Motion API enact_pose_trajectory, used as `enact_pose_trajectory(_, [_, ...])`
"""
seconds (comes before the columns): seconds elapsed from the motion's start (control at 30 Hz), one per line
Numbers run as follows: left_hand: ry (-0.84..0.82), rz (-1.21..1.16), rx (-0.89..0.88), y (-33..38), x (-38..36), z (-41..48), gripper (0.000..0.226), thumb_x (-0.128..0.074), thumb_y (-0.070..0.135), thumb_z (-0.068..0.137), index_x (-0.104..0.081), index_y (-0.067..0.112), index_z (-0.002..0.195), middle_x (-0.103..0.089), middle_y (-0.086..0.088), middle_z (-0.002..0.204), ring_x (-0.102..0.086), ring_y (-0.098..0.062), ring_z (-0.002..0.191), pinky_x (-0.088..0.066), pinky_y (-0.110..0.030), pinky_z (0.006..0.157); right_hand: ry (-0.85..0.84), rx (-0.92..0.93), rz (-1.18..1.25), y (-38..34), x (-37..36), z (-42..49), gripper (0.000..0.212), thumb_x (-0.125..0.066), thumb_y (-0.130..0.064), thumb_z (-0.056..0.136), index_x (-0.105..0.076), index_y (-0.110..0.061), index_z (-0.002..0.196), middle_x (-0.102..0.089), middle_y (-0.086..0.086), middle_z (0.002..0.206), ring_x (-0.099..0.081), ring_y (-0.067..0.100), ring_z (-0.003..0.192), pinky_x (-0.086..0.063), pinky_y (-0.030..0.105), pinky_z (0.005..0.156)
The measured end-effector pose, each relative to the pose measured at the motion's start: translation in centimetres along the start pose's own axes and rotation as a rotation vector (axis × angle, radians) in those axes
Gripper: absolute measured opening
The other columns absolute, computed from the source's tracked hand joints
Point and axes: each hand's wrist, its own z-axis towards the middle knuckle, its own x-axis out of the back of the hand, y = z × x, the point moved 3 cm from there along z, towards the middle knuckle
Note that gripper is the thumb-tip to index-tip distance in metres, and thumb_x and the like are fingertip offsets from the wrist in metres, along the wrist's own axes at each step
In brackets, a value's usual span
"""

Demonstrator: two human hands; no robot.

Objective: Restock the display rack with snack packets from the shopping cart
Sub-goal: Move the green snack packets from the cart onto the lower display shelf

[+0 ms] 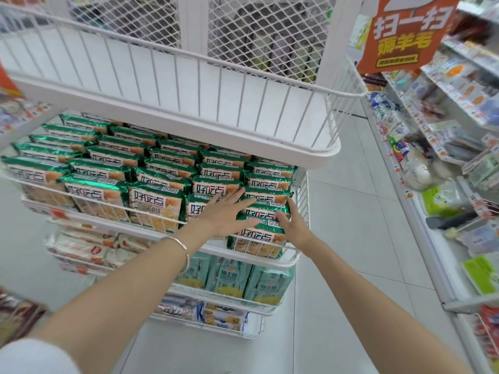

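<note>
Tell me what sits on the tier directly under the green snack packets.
On the right, pale teal packets stand in a row; on the left lie white packets. The tier above covers everything behind them.

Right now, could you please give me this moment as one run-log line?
left hand flat on green snack packets | right hand steadying front-right packet | middle rack tier nearly full

orange hanging sign (405,36) top right | goods shelving (434,255) along right | pale tiled floor (351,238) underfoot

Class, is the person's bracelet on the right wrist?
No, the bracelet circles the left wrist, just behind the left hand pressing on the green packets.
</note>
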Motion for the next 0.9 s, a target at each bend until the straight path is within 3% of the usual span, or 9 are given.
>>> enact_pose_trajectory(0.07, [-0.01, 0.043, -0.019, -0.1, 0.1, 0.0, 0.078, -0.021, 0.084, 0.086, 0.0, 0.052, 0.154, 0.014, 0.01, 0.165, 0.007, -0.014, 0.153, 0.005, -0.05, 0.123, -0.004, 0.017, -0.133, 1.0, 0.8, 0.1, 0.07, -0.046, -0.045, 0.101, -0.008, -0.03, 0.157, -0.021, 0.013, 0.159, -0.017, 0.032, 0.15, -0.027, 0.049, 0.118])
enact_pose_trajectory(0.17, [0.019, 0.125, -0.047, -0.2, 0.5, -0.2, 0.083, -0.021, 0.087, 0.083, 0.004, 0.05, 0.154, 0.011, 0.007, 0.166, 0.005, -0.015, 0.154, 0.002, -0.05, 0.123, -0.021, 0.126, -0.311, 1.2, 0.8, -0.3, 0.067, -0.039, -0.052, 0.1, -0.002, -0.041, 0.156, 0.009, 0.005, 0.165, -0.001, 0.015, 0.15, -0.012, 0.049, 0.123])
enact_pose_trajectory(0.27, [0.066, 0.252, -0.067, -0.3, 0.7, -0.2, 0.087, -0.016, 0.09, 0.08, 0.009, 0.05, 0.153, 0.006, 0.006, 0.167, 0.006, -0.017, 0.154, 0.002, -0.057, 0.121, -0.034, 0.434, -0.846, 0.6, 0.5, -1.0, 0.059, -0.011, -0.059, 0.1, 0.005, -0.043, 0.155, 0.017, -0.002, 0.164, 0.011, 0.012, 0.151, 0.003, 0.047, 0.123])
enact_pose_trajectory(0.37, [0.04, 0.222, -0.055, -0.7, 0.6, 0.2, 0.088, -0.015, 0.091, 0.077, 0.015, 0.053, 0.15, 0.011, 0.009, 0.166, 0.011, -0.018, 0.153, -0.001, -0.066, 0.118, -0.123, 0.502, -0.987, 1.1, 0.4, -0.1, 0.058, -0.001, -0.057, 0.098, 0.004, -0.043, 0.154, 0.012, -0.006, 0.165, 0.02, 0.013, 0.15, 0.007, 0.045, 0.123])
enact_pose_trajectory(0.57, [0.124, 0.25, -0.033, -0.6, 0.1, 0.5, 0.089, -0.004, 0.087, 0.073, 0.016, 0.049, 0.152, 0.007, 0.009, 0.167, 0.007, -0.017, 0.154, -0.005, -0.064, 0.119, -0.101, 0.506, -0.981, 1.2, 0.2, 1.0, 0.056, -0.006, -0.055, 0.1, 0.0, -0.042, 0.155, 0.005, -0.006, 0.165, 0.015, 0.015, 0.152, 0.01, 0.039, 0.123])
enact_pose_trajectory(0.67, [0.105, 0.228, -0.031, -0.6, 0.4, -0.3, 0.088, -0.01, 0.087, 0.078, 0.015, 0.047, 0.153, 0.008, 0.008, 0.166, 0.006, -0.017, 0.154, 0.001, -0.059, 0.121, -0.137, 0.494, -0.942, 0.8, 0.4, 0.5, 0.054, -0.012, -0.054, 0.103, -0.005, -0.042, 0.155, 0.003, -0.009, 0.164, 0.013, 0.014, 0.152, 0.011, 0.038, 0.122])
enact_pose_trajectory(0.73, [0.168, 0.179, -0.004, -1.3, 1.2, -1.9, 0.088, -0.019, 0.084, 0.085, 0.009, 0.04, 0.156, 0.004, 0.006, 0.167, -0.002, -0.018, 0.154, 0.004, -0.049, 0.12, -0.1, 0.476, -0.878, 0.1, 0.3, 0.1, 0.057, -0.01, -0.055, 0.102, -0.017, -0.038, 0.156, -0.011, -0.007, 0.164, 0.0, 0.015, 0.153, 0.005, 0.04, 0.123])
enact_pose_trajectory(0.83, [0.44, 0.071, 0.117, -4.5, 3.2, -6.6, 0.078, -0.035, 0.065, 0.097, -0.012, 0.023, 0.159, -0.025, -0.001, 0.163, -0.031, -0.019, 0.146, -0.015, -0.04, 0.121, 0.156, 0.497, -0.727, -3.0, -1.3, -0.6, 0.061, -0.015, -0.05, 0.102, -0.043, -0.016, 0.143, -0.045, 0.008, 0.149, -0.033, 0.024, 0.142, -0.014, 0.044, 0.122])
enact_pose_trajectory(0.9, [0.548, 0.062, 0.211, -7.9, 4.5, -10.8, 0.066, -0.04, 0.052, 0.1, -0.025, 0.019, 0.156, -0.043, -0.002, 0.153, -0.046, -0.018, 0.135, -0.031, -0.039, 0.117, 0.206, 0.575, -0.697, -6.4, -4.1, -1.0, 0.052, -0.026, -0.043, 0.103, -0.047, -0.01, 0.137, -0.049, 0.013, 0.144, -0.039, 0.029, 0.137, -0.02, 0.047, 0.12])
